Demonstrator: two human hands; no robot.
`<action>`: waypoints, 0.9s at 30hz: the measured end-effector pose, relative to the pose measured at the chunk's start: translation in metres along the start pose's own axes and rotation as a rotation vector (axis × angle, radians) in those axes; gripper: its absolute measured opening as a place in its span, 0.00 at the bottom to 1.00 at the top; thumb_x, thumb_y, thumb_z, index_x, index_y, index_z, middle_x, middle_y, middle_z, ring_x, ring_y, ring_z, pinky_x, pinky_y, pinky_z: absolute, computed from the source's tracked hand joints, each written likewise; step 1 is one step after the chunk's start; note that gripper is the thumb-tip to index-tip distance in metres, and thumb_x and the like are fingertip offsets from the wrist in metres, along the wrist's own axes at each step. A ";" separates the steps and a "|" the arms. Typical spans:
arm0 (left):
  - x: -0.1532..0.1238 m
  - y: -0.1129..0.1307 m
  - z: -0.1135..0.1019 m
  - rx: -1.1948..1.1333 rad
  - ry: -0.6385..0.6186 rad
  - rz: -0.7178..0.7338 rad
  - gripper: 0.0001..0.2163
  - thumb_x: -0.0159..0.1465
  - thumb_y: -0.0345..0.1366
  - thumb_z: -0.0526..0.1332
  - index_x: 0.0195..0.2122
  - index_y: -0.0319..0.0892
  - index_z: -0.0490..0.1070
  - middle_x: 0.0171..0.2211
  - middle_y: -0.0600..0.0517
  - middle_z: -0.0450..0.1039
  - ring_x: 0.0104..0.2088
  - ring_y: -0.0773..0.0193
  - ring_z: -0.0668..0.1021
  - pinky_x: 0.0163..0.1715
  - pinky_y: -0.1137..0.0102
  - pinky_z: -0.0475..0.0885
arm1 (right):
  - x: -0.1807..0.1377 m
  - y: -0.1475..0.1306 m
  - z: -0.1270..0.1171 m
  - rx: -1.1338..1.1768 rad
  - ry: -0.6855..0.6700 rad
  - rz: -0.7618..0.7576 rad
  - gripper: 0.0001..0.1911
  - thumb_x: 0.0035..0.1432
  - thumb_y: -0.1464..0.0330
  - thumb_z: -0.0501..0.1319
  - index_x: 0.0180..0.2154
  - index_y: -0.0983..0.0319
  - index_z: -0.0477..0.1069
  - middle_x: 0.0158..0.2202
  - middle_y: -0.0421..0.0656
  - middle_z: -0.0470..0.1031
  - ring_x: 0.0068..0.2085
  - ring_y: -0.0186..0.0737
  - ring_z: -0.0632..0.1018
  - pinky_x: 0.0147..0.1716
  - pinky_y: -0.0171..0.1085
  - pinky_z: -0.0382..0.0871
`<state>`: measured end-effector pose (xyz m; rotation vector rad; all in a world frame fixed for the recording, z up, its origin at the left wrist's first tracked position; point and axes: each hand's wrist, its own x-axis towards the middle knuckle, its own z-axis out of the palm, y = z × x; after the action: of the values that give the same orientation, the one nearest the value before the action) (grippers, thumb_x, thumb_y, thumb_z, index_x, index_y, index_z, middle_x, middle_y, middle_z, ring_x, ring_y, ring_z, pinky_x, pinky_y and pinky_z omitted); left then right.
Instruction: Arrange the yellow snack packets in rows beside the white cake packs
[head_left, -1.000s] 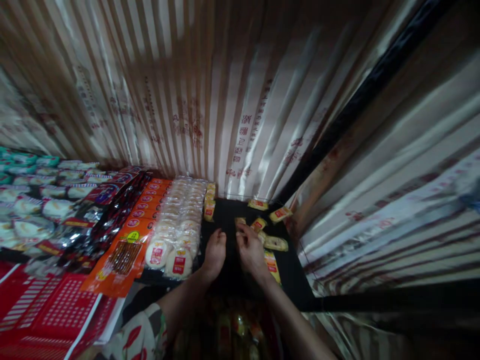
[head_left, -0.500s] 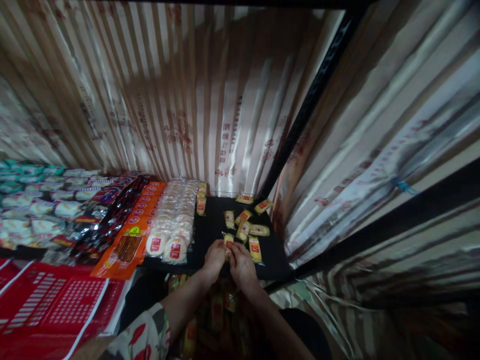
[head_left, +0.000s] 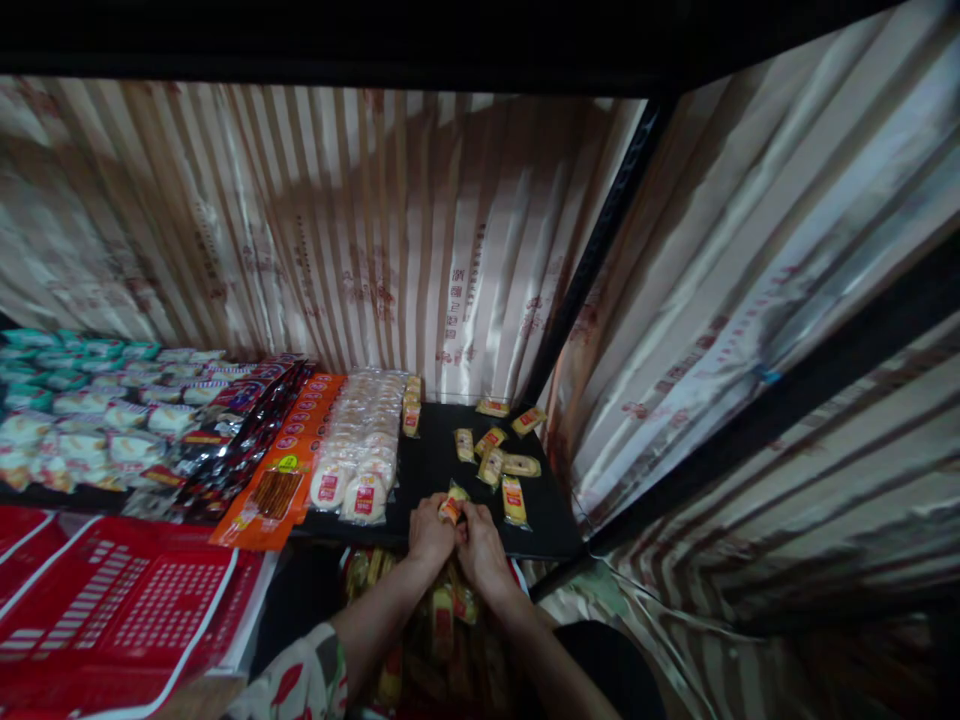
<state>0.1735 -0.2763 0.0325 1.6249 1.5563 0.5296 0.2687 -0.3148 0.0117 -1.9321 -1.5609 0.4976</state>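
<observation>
My left hand and my right hand meet at the front edge of a black shelf. Both are closed on one small yellow snack packet with a red label, held between the fingertips. Several more yellow packets lie scattered on the shelf just behind my hands. A few stand in a line at the shelf's left side.
Left of the black shelf lie rows of round white cakes, orange packs, dark packs and white-and-teal packs. Red baskets stand at lower left. More yellow packets sit below my hands. Striped shiny foil walls close in behind and right.
Both hands have drawn back from the middle of the shelf to its front edge and come together on one yellow packet. The view has pulled back and tilted up.
</observation>
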 end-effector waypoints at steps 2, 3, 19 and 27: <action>0.000 -0.003 0.000 0.018 0.025 -0.012 0.17 0.57 0.28 0.54 0.48 0.41 0.70 0.45 0.46 0.73 0.46 0.62 0.73 0.47 0.73 0.65 | -0.001 -0.006 -0.004 -0.018 -0.035 0.000 0.19 0.52 0.80 0.52 0.46 0.66 0.68 0.37 0.47 0.68 0.31 0.35 0.75 0.34 0.33 0.71; 0.000 -0.005 -0.001 0.019 0.029 -0.014 0.17 0.57 0.28 0.54 0.47 0.42 0.71 0.44 0.46 0.73 0.45 0.62 0.74 0.46 0.73 0.65 | -0.002 -0.009 -0.006 -0.024 -0.053 -0.009 0.18 0.53 0.79 0.53 0.46 0.66 0.68 0.36 0.47 0.68 0.31 0.35 0.75 0.34 0.33 0.71; 0.038 0.003 -0.056 -0.009 -0.340 0.216 0.18 0.46 0.20 0.56 0.38 0.37 0.72 0.36 0.51 0.76 0.37 0.65 0.76 0.37 0.74 0.70 | 0.030 -0.013 -0.030 0.041 -0.274 -0.118 0.27 0.50 0.70 0.61 0.54 0.59 0.64 0.39 0.43 0.76 0.40 0.41 0.75 0.41 0.37 0.67; 0.049 0.006 -0.060 0.045 0.093 0.388 0.21 0.50 0.20 0.52 0.45 0.35 0.69 0.47 0.43 0.70 0.49 0.60 0.72 0.52 0.66 0.66 | 0.051 -0.010 -0.001 0.472 -0.192 0.049 0.13 0.45 0.63 0.62 0.35 0.60 0.74 0.32 0.41 0.77 0.34 0.39 0.76 0.37 0.37 0.68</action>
<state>0.1386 -0.2127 0.0609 1.9751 1.3270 0.7898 0.2742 -0.2640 0.0231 -1.5958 -1.3557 0.9999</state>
